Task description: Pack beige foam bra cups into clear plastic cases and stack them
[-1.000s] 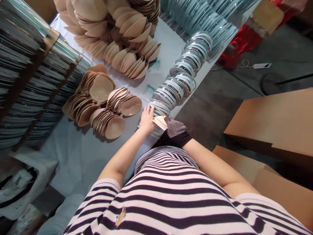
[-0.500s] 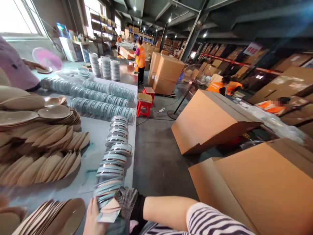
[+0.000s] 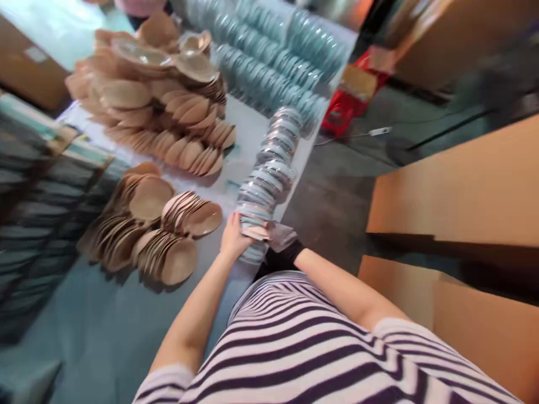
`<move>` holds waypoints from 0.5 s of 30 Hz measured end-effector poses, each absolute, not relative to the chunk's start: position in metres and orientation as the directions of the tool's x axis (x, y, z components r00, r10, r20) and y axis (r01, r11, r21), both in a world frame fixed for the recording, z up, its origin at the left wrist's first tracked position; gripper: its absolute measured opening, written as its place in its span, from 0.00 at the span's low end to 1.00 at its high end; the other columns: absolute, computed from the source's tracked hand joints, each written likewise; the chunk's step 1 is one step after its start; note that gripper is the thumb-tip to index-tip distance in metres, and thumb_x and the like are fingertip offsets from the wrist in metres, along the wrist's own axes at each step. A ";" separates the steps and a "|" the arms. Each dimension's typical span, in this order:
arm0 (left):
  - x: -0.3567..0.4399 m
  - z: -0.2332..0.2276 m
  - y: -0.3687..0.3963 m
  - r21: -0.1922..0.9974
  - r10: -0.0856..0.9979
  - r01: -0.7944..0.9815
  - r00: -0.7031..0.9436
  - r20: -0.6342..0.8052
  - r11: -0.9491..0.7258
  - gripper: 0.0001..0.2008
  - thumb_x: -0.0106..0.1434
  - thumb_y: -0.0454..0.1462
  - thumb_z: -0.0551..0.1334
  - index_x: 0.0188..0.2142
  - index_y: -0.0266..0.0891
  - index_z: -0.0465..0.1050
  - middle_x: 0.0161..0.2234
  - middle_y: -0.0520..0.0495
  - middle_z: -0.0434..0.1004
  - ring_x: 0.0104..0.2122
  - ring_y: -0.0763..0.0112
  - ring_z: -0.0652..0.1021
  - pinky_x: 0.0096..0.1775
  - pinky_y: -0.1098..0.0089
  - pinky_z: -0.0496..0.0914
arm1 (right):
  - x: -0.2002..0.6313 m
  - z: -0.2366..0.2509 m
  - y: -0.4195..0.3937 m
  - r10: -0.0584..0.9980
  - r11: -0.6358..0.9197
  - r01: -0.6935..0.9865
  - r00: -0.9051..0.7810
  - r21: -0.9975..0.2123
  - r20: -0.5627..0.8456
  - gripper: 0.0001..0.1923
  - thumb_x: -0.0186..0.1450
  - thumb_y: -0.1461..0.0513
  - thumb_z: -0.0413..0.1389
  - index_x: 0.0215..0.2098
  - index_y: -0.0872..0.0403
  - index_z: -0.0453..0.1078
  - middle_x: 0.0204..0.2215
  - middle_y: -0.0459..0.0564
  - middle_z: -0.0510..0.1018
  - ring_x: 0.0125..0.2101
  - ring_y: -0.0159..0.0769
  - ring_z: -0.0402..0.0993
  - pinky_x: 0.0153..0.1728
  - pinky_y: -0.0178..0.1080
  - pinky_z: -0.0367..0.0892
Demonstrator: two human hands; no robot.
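Note:
A long row of shiny round disc-like pieces, which look wrapped in clear plastic, stands on edge along the table's right side. My left hand, bare, is closed against the left side of the row at its near end. On the opposite side is my right hand, in a grey glove with a dark cuff, its fingers blurred. Between the hands lies a small pinkish flat piece over the discs; I cannot tell which hand grips it. More discs sit just below it, near my body.
Nested stacks of beige shallow dish-shaped pieces cover the table's left part. Further rows of wrapped discs lie at the back. Red stools stand beyond the right edge. Large cardboard boxes flank me on the right.
My view has tilted down and turned left, so my striped shirt and both forearms now show. Both hands stay at the near end of the disc row.

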State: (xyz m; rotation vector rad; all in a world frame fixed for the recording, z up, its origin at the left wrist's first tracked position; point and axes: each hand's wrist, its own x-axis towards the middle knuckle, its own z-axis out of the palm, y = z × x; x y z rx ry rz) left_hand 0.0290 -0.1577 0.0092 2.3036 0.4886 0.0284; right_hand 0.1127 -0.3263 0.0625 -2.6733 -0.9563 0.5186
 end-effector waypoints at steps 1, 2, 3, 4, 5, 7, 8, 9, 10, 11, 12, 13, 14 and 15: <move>0.030 0.007 -0.156 0.672 0.383 0.379 0.911 -0.151 -0.636 0.50 0.48 0.44 0.74 0.66 0.34 0.55 0.65 0.25 0.60 0.66 0.42 0.65 0.63 0.51 0.65 | 0.113 0.052 -0.328 0.682 -0.727 0.577 0.670 -0.372 -0.293 0.12 0.72 0.61 0.55 0.50 0.59 0.74 0.45 0.54 0.80 0.44 0.38 0.78 0.46 0.37 0.71; 0.030 0.004 -0.154 0.652 0.389 0.403 0.904 -0.175 -0.642 0.53 0.47 0.45 0.75 0.67 0.34 0.53 0.67 0.25 0.58 0.66 0.42 0.64 0.64 0.52 0.64 | 0.113 0.042 -0.329 0.701 -0.712 0.591 0.628 -0.379 -0.337 0.13 0.72 0.63 0.53 0.50 0.59 0.75 0.46 0.56 0.81 0.45 0.39 0.79 0.45 0.36 0.70; 0.029 0.002 -0.154 0.641 0.394 0.421 0.898 -0.196 -0.642 0.55 0.46 0.46 0.76 0.68 0.34 0.52 0.68 0.25 0.56 0.67 0.43 0.63 0.64 0.52 0.63 | 0.114 0.034 -0.329 0.709 -0.705 0.603 0.599 -0.374 -0.372 0.14 0.72 0.64 0.51 0.51 0.59 0.74 0.47 0.58 0.81 0.47 0.40 0.78 0.46 0.36 0.69; 0.028 0.001 -0.154 0.636 0.395 0.434 0.894 -0.213 -0.638 0.57 0.46 0.47 0.76 0.69 0.35 0.50 0.69 0.26 0.54 0.68 0.44 0.62 0.65 0.53 0.62 | 0.114 0.027 -0.328 0.709 -0.704 0.612 0.583 -0.360 -0.396 0.15 0.73 0.63 0.49 0.53 0.58 0.74 0.49 0.59 0.81 0.48 0.42 0.78 0.47 0.36 0.68; 0.027 0.001 -0.155 0.639 0.392 0.440 0.892 -0.226 -0.632 0.57 0.47 0.48 0.76 0.70 0.36 0.49 0.70 0.26 0.53 0.69 0.44 0.60 0.66 0.53 0.61 | 0.115 0.021 -0.327 0.707 -0.704 0.620 0.573 -0.346 -0.414 0.17 0.74 0.62 0.47 0.54 0.58 0.73 0.50 0.60 0.80 0.49 0.42 0.78 0.48 0.37 0.68; 0.024 0.002 -0.157 0.653 0.391 0.446 0.889 -0.240 -0.612 0.58 0.49 0.48 0.76 0.71 0.38 0.47 0.70 0.28 0.51 0.70 0.46 0.58 0.66 0.53 0.61 | 0.116 0.014 -0.323 0.709 -0.697 0.636 0.547 -0.330 -0.445 0.19 0.75 0.60 0.44 0.56 0.58 0.72 0.52 0.62 0.79 0.50 0.43 0.77 0.49 0.37 0.67; 0.024 0.002 -0.159 0.660 0.390 0.444 0.889 -0.239 -0.606 0.58 0.49 0.48 0.75 0.71 0.39 0.46 0.71 0.28 0.51 0.70 0.46 0.57 0.66 0.53 0.60 | 0.116 0.012 -0.320 0.706 -0.696 0.641 0.530 -0.324 -0.469 0.20 0.75 0.59 0.44 0.56 0.58 0.71 0.52 0.62 0.79 0.51 0.44 0.77 0.49 0.38 0.67; 0.023 0.002 -0.160 0.665 0.391 0.439 0.891 -0.232 -0.604 0.58 0.50 0.48 0.75 0.71 0.40 0.45 0.71 0.28 0.51 0.71 0.46 0.57 0.66 0.53 0.60 | 0.117 0.010 -0.318 0.696 -0.701 0.640 0.519 -0.314 -0.497 0.20 0.75 0.59 0.44 0.56 0.59 0.72 0.51 0.63 0.80 0.50 0.44 0.77 0.49 0.38 0.67; 0.023 0.002 -0.161 0.666 0.392 0.432 0.893 -0.221 -0.608 0.58 0.49 0.48 0.76 0.71 0.39 0.45 0.70 0.28 0.52 0.71 0.46 0.56 0.66 0.52 0.60 | 0.118 0.009 -0.315 0.681 -0.711 0.634 0.513 -0.304 -0.523 0.20 0.75 0.59 0.44 0.56 0.59 0.72 0.51 0.63 0.80 0.50 0.44 0.78 0.49 0.38 0.67; 0.023 0.002 -0.162 0.661 0.394 0.426 0.895 -0.209 -0.617 0.58 0.49 0.48 0.76 0.71 0.39 0.45 0.70 0.27 0.52 0.71 0.45 0.56 0.66 0.51 0.59 | 0.118 0.010 -0.313 0.667 -0.722 0.625 0.511 -0.298 -0.542 0.20 0.75 0.59 0.45 0.55 0.59 0.72 0.50 0.63 0.80 0.50 0.44 0.78 0.48 0.38 0.68; 0.023 0.002 -0.162 0.652 0.398 0.424 0.896 -0.199 -0.628 0.58 0.49 0.48 0.76 0.71 0.39 0.46 0.70 0.27 0.52 0.71 0.44 0.56 0.66 0.50 0.59 | 0.118 0.011 -0.312 0.654 -0.733 0.614 0.515 -0.294 -0.555 0.19 0.75 0.59 0.45 0.55 0.59 0.73 0.49 0.63 0.81 0.49 0.44 0.79 0.48 0.38 0.68; 0.024 0.002 -0.162 0.640 0.403 0.428 0.894 -0.195 -0.638 0.57 0.50 0.48 0.76 0.71 0.39 0.48 0.70 0.27 0.52 0.71 0.43 0.56 0.66 0.49 0.59 | 0.118 0.014 -0.310 0.644 -0.742 0.604 0.521 -0.291 -0.560 0.19 0.75 0.60 0.46 0.53 0.59 0.74 0.49 0.64 0.81 0.47 0.44 0.79 0.47 0.38 0.69; 0.025 0.002 -0.162 0.628 0.409 0.437 0.890 -0.199 -0.644 0.55 0.50 0.48 0.75 0.71 0.40 0.50 0.70 0.27 0.52 0.70 0.42 0.56 0.66 0.48 0.60 | 0.117 0.017 -0.310 0.640 -0.747 0.598 0.527 -0.292 -0.559 0.18 0.75 0.61 0.46 0.52 0.59 0.75 0.48 0.63 0.82 0.46 0.43 0.80 0.45 0.37 0.69; 0.026 0.003 -0.161 0.620 0.410 0.445 0.887 -0.210 -0.646 0.53 0.51 0.48 0.75 0.70 0.41 0.52 0.70 0.28 0.51 0.70 0.41 0.57 0.65 0.48 0.61 | 0.116 0.022 -0.309 0.645 -0.746 0.595 0.534 -0.299 -0.546 0.17 0.74 0.62 0.47 0.51 0.59 0.75 0.47 0.62 0.82 0.45 0.42 0.80 0.45 0.36 0.69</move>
